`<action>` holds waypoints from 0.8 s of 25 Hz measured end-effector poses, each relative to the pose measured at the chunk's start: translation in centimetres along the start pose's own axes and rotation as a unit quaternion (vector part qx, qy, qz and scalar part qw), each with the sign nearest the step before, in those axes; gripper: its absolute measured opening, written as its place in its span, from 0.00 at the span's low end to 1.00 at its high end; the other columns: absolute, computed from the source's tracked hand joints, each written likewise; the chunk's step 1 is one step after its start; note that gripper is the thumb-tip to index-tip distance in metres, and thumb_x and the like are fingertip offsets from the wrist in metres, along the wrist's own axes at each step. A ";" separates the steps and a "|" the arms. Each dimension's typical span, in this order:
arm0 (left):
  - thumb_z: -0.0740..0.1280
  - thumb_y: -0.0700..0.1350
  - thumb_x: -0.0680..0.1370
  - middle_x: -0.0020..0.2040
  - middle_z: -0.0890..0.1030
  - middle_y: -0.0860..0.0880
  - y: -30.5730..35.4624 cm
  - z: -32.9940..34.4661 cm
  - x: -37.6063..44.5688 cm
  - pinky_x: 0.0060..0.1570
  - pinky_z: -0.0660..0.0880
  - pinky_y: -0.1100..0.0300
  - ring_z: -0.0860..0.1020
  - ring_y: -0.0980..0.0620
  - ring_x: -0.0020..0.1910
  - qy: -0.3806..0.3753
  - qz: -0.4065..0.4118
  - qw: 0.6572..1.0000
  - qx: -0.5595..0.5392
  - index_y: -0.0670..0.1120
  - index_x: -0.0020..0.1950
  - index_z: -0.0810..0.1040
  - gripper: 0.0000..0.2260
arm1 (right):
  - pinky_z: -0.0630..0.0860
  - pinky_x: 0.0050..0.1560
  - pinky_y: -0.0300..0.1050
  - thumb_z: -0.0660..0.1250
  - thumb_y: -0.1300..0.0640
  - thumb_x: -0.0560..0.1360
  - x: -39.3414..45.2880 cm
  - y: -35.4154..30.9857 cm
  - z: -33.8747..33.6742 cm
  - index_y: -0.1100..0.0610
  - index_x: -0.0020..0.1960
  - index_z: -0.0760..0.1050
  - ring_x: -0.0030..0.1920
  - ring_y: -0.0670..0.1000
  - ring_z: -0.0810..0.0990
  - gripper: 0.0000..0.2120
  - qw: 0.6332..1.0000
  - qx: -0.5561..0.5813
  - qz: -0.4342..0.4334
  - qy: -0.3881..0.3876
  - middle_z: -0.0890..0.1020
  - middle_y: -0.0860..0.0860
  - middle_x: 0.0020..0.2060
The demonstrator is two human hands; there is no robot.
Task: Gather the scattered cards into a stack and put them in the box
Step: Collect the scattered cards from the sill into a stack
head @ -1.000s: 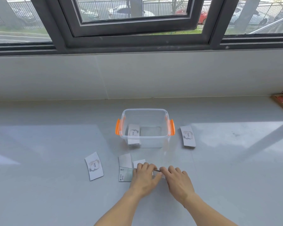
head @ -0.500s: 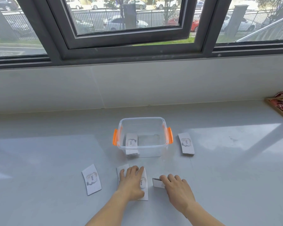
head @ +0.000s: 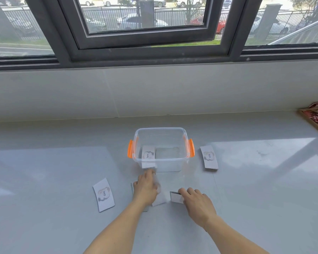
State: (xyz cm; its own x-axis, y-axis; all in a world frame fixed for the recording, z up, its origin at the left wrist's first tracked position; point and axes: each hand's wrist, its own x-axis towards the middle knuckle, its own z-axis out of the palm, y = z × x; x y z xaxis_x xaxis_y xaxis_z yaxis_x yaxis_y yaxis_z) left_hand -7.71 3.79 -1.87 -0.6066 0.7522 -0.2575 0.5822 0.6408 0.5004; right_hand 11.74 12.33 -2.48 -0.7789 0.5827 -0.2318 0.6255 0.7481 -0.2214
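A clear plastic box (head: 181, 163) with orange side latches stands on the grey counter, with one white "love" card (head: 148, 154) lying inside at its left. My left hand (head: 145, 187) lies palm down on cards (head: 160, 199) just in front of the box, fingers reaching toward it and blurred. My right hand (head: 198, 203) pinches a small stack of cards (head: 175, 197) flat against the counter. Loose cards lie to the left (head: 104, 194) and to the right of the box (head: 209, 157).
A wooden tray (head: 308, 119) holding red packets sits at the far right edge. A tiled wall and dark window frame rise behind the counter. Bright sunlit patches cross the counter's surface.
My hands came apart from the stack. My left hand slid onto the cards at the left and then forward toward the box; my right hand kept the small stack.
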 end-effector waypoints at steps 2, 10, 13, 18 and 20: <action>0.61 0.40 0.75 0.54 0.73 0.48 0.3 0.0 -0.1 0.50 0.64 0.51 0.70 0.43 0.57 0.037 -0.028 0.996 -0.082 0.49 0.55 0.64 0.12 | 0.66 0.42 0.49 0.57 0.65 0.76 0.0 0.0 0.0 0.47 0.61 0.63 0.50 0.56 0.73 0.19 1.000 0.001 0.001 -0.001 0.74 0.49 0.52; 0.62 0.47 0.67 0.43 0.69 0.51 2.0 1.5 -2.5 0.42 0.67 0.53 0.70 0.45 0.46 0.000 -0.077 0.945 -0.317 0.52 0.43 0.61 0.11 | 0.71 0.43 0.49 0.58 0.61 0.76 -0.3 -0.5 0.7 0.48 0.68 0.59 0.53 0.56 0.73 0.23 0.999 0.021 0.033 0.027 0.66 0.48 0.67; 0.63 0.54 0.66 0.43 0.71 0.50 2.7 2.1 -3.3 0.42 0.66 0.56 0.70 0.48 0.45 -0.047 -0.099 0.932 -0.345 0.51 0.42 0.64 0.12 | 0.72 0.47 0.49 0.59 0.57 0.77 -0.3 -0.6 0.7 0.47 0.72 0.55 0.56 0.56 0.72 0.26 0.999 0.027 0.028 0.030 0.65 0.47 0.68; 0.62 0.59 0.76 0.43 0.73 0.51 4.1 3.1 -3.4 0.53 0.69 0.50 0.73 0.45 0.48 -0.065 -0.093 0.967 -0.228 0.48 0.45 0.68 0.15 | 0.71 0.49 0.49 0.58 0.54 0.79 -0.2 -0.7 0.7 0.47 0.67 0.60 0.56 0.56 0.72 0.18 1.000 0.008 0.021 0.020 0.74 0.49 0.58; 0.60 0.56 0.78 0.40 0.70 0.55 4.1 3.3 -3.2 0.56 0.68 0.50 0.71 0.46 0.48 -0.064 -0.090 0.976 -0.189 0.48 0.45 0.68 0.11 | 0.70 0.49 0.50 0.57 0.55 0.79 -0.3 -0.8 0.5 0.46 0.67 0.60 0.56 0.56 0.72 0.18 0.999 0.013 0.020 0.022 0.74 0.49 0.57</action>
State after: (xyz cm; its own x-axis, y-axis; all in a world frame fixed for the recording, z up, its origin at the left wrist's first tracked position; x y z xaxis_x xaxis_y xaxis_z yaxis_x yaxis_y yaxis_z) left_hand -1.57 4.50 -1.74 -0.5938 0.6618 -0.4577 0.2167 0.6793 0.7011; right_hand 11.50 11.44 -2.76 -0.7547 0.6254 -0.1982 0.6560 0.7166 -0.2369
